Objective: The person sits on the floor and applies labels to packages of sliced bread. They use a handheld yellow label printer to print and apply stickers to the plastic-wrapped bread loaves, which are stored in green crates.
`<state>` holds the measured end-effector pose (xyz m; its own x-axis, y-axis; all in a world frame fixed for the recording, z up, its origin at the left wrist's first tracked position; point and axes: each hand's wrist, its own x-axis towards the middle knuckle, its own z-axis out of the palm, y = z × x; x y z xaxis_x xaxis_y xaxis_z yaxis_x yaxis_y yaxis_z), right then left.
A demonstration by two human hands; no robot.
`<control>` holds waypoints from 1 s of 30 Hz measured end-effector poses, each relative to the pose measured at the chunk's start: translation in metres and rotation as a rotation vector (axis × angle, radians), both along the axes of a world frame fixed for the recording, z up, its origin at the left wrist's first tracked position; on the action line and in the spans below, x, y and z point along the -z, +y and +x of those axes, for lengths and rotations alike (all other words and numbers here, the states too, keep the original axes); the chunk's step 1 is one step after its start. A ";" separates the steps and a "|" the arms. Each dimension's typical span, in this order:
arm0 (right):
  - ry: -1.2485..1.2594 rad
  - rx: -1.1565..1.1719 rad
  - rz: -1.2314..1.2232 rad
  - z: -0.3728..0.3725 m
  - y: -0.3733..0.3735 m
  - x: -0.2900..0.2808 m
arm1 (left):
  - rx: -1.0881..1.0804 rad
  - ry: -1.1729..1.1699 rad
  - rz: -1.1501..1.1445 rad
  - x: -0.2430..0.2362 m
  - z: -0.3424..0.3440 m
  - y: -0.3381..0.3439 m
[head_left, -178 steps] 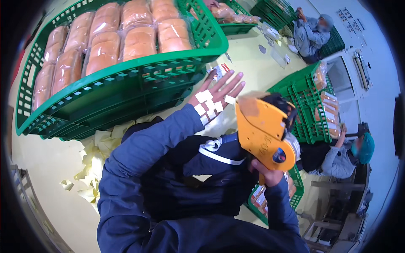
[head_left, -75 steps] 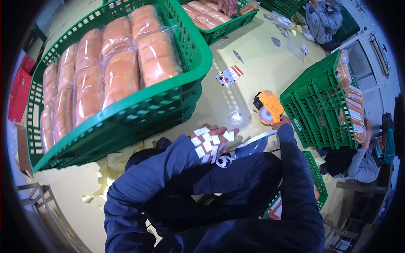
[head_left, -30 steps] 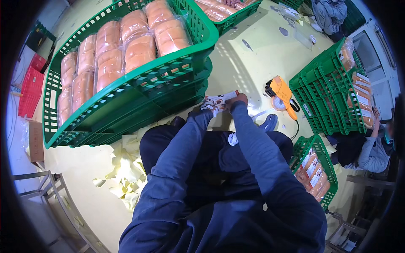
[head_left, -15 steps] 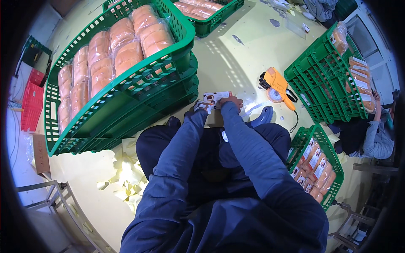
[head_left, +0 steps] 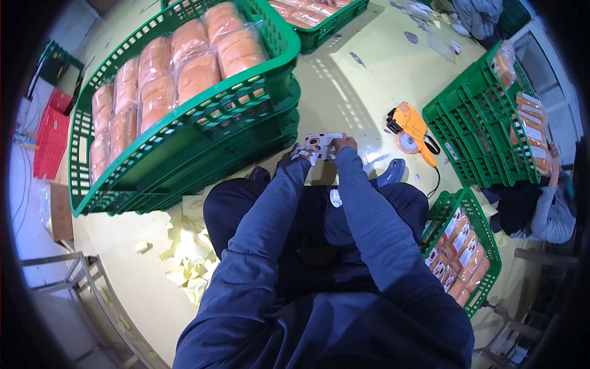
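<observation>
My left hand [head_left: 297, 154] is closed on the left end of some white printed labels [head_left: 323, 141] with brown pictures. More label pieces overlap its fingers. On the right end of the labels, my right hand [head_left: 343, 143] pinches the edge. The labels are held above the floor, just beyond my knees. An orange label gun [head_left: 408, 126] with a roll of clear-looking tape or backing lies on the floor to the right. Beside my left hand stands a stack of green crates [head_left: 239, 147], its top one filled with bagged bread rolls [head_left: 198, 80].
At right are another tilted-looking green crate stack [head_left: 476, 123] and a lower crate [head_left: 473, 200] of labelled bread bags. Torn yellowish paper [head_left: 190, 249] litters the floor at left. A person [head_left: 547, 212] sits far right, another [head_left: 478, 17] at the back. Metal frames stand at both lower sides.
My right hand has shifted to the right edge of the labels, showing more of their printed face. The whole view has turned slightly, moving the crates and label gun rightward.
</observation>
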<state>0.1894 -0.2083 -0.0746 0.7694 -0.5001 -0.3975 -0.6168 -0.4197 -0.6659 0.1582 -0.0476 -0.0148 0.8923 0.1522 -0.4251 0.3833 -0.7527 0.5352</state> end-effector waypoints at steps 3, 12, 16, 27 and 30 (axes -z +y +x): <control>-0.246 0.037 0.078 0.000 0.053 -0.031 | -0.013 0.115 0.007 0.016 0.014 0.045; -0.269 -0.814 0.499 -0.009 -0.017 -0.272 | 0.242 -1.042 -0.380 -0.192 -0.046 0.039; -0.201 -0.904 0.858 -0.042 -0.017 -0.268 | 0.362 -0.503 -0.789 -0.178 -0.076 0.032; -0.465 -0.387 0.308 -0.037 -0.031 -0.290 | 0.578 -0.534 -0.265 -0.204 -0.084 0.034; -0.529 -0.653 0.218 -0.047 -0.013 -0.305 | 0.601 -0.500 -0.149 -0.202 -0.087 0.034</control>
<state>0.1421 -0.2215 0.2304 0.9867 0.1520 0.0582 0.1167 -0.4113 -0.9040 0.0711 -0.0140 0.1870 0.8938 -0.4430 0.0697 -0.3781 -0.6610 0.6482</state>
